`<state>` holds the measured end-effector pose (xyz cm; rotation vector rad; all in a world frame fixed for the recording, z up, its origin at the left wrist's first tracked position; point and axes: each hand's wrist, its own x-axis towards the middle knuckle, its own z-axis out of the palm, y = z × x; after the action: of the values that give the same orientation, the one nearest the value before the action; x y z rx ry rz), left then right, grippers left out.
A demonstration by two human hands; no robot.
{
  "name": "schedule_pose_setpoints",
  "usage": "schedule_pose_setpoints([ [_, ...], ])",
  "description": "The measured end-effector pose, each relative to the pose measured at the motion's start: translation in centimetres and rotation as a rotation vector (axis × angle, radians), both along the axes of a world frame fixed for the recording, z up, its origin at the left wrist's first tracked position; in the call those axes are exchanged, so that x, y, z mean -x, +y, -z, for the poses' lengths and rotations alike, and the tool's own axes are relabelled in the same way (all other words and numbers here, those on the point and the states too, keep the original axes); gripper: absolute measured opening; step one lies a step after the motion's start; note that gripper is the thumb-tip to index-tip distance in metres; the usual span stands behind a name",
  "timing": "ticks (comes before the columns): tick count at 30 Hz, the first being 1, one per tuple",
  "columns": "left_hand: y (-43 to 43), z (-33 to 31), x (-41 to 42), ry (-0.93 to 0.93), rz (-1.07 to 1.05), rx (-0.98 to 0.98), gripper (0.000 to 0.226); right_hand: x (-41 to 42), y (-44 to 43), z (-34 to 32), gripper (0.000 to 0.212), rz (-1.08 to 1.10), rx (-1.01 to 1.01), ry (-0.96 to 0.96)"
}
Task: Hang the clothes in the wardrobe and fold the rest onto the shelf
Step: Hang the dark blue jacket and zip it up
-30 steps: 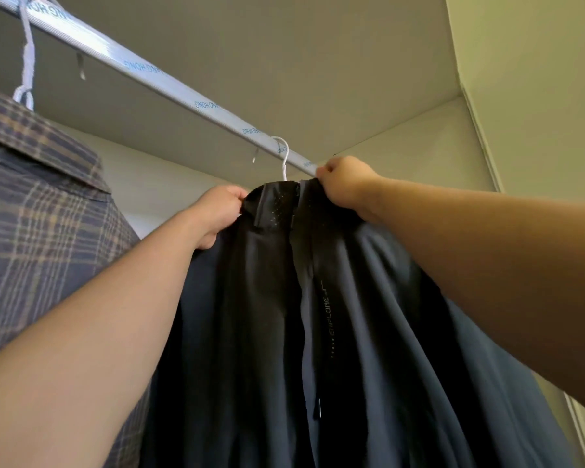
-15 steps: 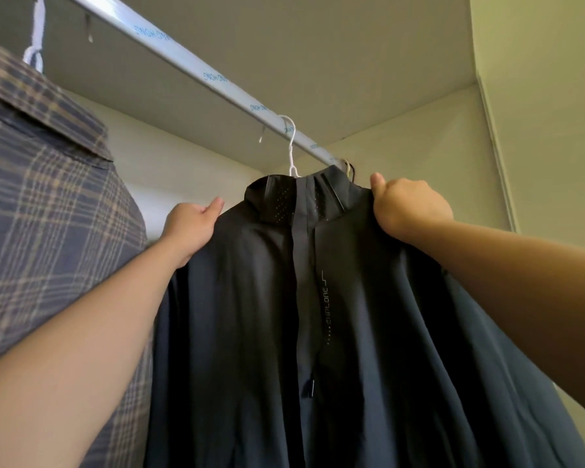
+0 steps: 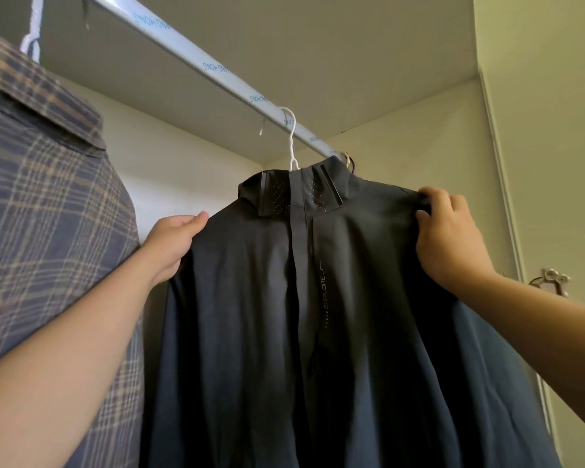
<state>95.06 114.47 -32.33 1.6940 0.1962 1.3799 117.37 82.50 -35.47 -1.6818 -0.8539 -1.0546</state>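
Gripping the smooth dark jacket [image 3: 267, 298] at its shoulders: left hand [image 3: 173, 244], right hand [image 3: 450, 241].

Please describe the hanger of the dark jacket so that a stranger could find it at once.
Follow the silver rail across the wardrobe's top to the dark jacket in the middle. The hanger is the thin white wire hook rising from its collar; the other white hook tops the plaid shirt at left.
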Motion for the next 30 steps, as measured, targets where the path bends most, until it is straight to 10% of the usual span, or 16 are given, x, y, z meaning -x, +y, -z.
schedule_pose_setpoints([
  [16, 0.7, 4.0, -2.5, -0.242, 0.019, 0.241, 0.034, 1.2, -0.8, -4.9, 0.029, -0.12, -0.049, 0.108],
  [30, -2.0, 2.2, -4.3, -0.121, -0.66, -0.091, 0.032, -0.1, -4.3, -1.8, 0.021, 0.033, -0.002, -0.056],
])
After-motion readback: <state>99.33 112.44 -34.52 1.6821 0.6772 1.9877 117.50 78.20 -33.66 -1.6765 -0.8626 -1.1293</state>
